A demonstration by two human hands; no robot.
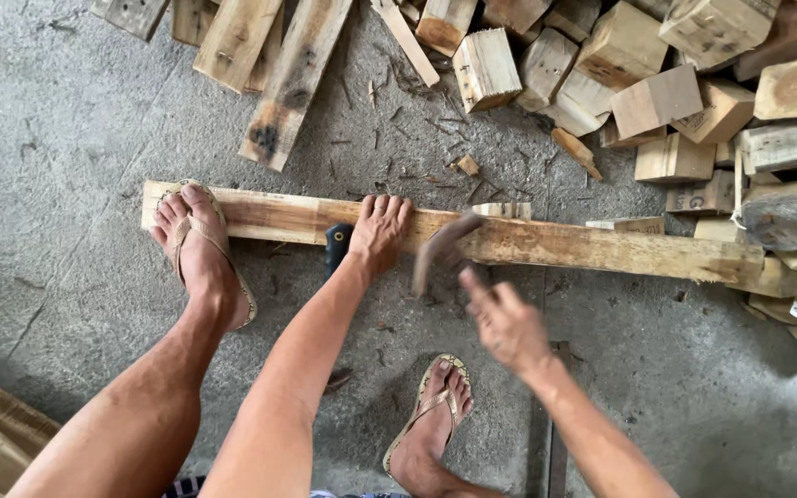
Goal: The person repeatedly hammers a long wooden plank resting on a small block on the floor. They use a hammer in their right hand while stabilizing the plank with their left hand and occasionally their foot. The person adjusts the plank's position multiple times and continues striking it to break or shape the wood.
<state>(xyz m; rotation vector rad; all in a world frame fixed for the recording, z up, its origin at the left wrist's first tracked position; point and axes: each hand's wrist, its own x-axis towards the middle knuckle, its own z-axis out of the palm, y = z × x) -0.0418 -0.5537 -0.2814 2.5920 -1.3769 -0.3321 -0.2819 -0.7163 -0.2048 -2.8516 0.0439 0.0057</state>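
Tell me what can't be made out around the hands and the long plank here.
Head view:
- Right hand and the tool it swings: motion blur hides the tool's shape and the grip.
- Dark object beside the left hand: mostly hidden by the wrist and plank.
- Wood block pile: cut off by the frame's edges.

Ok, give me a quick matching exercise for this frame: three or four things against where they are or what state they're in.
Things:
1. left hand
2. right hand
3. left foot
4. wood blocks

States:
a. piled at the upper right
b. pressed flat on the long plank
c. blurred, gripping a hammer
d. in a sandal, standing on the plank's end

Pairs: 1-b, 2-c, 3-d, 4-a
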